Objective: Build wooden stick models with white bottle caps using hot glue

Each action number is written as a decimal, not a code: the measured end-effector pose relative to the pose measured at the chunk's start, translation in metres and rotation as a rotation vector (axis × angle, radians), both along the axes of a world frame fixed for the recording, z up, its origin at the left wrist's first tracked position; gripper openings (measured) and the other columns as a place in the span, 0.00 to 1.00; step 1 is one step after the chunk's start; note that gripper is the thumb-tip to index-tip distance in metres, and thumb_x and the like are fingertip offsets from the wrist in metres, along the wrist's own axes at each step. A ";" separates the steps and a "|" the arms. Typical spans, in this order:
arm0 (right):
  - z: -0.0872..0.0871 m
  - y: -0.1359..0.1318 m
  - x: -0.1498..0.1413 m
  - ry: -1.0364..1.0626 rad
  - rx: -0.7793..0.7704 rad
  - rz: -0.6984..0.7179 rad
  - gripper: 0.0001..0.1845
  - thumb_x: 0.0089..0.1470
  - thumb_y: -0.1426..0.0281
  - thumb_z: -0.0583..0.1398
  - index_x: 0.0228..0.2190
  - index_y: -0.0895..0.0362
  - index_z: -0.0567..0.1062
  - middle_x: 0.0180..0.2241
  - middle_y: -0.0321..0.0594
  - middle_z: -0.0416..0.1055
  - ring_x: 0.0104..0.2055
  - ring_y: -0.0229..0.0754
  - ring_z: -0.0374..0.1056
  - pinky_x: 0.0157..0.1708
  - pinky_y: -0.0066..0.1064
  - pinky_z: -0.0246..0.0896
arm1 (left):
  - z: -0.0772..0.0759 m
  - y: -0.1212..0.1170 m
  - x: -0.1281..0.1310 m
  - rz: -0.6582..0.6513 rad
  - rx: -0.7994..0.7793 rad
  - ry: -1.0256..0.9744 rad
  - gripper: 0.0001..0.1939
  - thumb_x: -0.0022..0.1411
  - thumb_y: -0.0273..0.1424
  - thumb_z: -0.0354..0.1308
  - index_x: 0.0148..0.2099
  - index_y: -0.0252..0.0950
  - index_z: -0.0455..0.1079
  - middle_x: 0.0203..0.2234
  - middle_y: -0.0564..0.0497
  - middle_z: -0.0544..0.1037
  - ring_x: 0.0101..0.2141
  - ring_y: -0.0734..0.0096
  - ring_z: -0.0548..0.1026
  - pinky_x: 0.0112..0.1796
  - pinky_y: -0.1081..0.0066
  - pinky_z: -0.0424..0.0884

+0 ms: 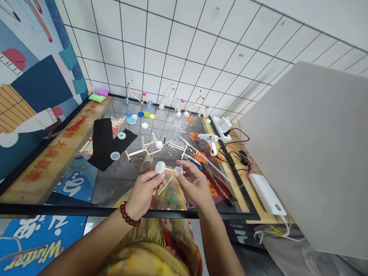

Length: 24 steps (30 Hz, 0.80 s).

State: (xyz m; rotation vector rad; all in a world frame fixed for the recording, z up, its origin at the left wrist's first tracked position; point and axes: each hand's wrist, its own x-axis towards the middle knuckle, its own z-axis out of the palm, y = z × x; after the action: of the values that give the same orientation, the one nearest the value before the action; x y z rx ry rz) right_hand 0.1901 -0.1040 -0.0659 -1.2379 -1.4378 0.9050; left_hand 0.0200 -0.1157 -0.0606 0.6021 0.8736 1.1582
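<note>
My left hand (147,189) is closed around a small frame of wooden sticks (166,185). A white bottle cap (160,167) sits by its thumb and fingertips. My right hand (194,180) pinches a translucent bottle cap (178,170), which meets the end of one stick. Whether that cap is fixed to the stick I cannot tell. Just beyond my hands lies a stick model with a white cap (159,145). A blue-handled tool (195,162) rests near my right fingertips, beside another stick frame (178,147).
Three stick models with coloured caps, one with a pink cap (144,93), stand along the back. Loose caps, one light blue (131,120), lie left of centre near black cloth (102,143). A white glue gun (208,141) and power strip (222,128) are at right.
</note>
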 end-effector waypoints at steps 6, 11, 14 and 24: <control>-0.006 -0.008 0.000 -0.052 -0.029 0.082 0.08 0.52 0.63 0.66 0.31 0.54 0.81 0.32 0.39 0.77 0.34 0.41 0.69 0.36 0.32 0.64 | -0.005 -0.005 -0.006 -0.074 -0.019 0.022 0.20 0.46 0.42 0.73 0.35 0.30 0.81 0.23 0.52 0.70 0.22 0.82 0.63 0.19 0.80 0.53; -0.017 -0.010 -0.005 0.047 -0.134 -0.020 0.11 0.50 0.60 0.66 0.30 0.55 0.81 0.26 0.36 0.74 0.26 0.36 0.63 0.27 0.29 0.59 | -0.008 -0.011 -0.013 -0.095 0.032 0.130 0.19 0.46 0.41 0.73 0.36 0.32 0.81 0.25 0.50 0.74 0.24 0.78 0.67 0.21 0.79 0.59; -0.019 -0.008 -0.009 0.149 -0.093 -0.061 0.13 0.50 0.59 0.67 0.33 0.54 0.81 0.30 0.37 0.75 0.30 0.38 0.66 0.32 0.30 0.63 | -0.009 -0.018 -0.016 -0.103 0.043 0.158 0.18 0.48 0.42 0.72 0.35 0.32 0.81 0.25 0.49 0.75 0.25 0.77 0.68 0.23 0.77 0.62; -0.032 -0.034 -0.033 0.369 -0.161 0.026 0.22 0.48 0.58 0.69 0.43 0.53 0.74 0.42 0.42 0.75 0.38 0.41 0.71 0.40 0.35 0.70 | -0.011 -0.018 0.009 0.032 -0.091 -0.271 0.19 0.41 0.36 0.77 0.34 0.33 0.79 0.29 0.50 0.78 0.32 0.75 0.74 0.36 0.74 0.71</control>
State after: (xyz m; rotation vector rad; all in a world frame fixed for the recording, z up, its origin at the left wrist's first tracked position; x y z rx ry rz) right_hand 0.1573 -0.1383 -0.0982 -1.0996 -1.1061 1.2162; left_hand 0.0293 -0.1340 -0.0719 0.3471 0.7013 1.1903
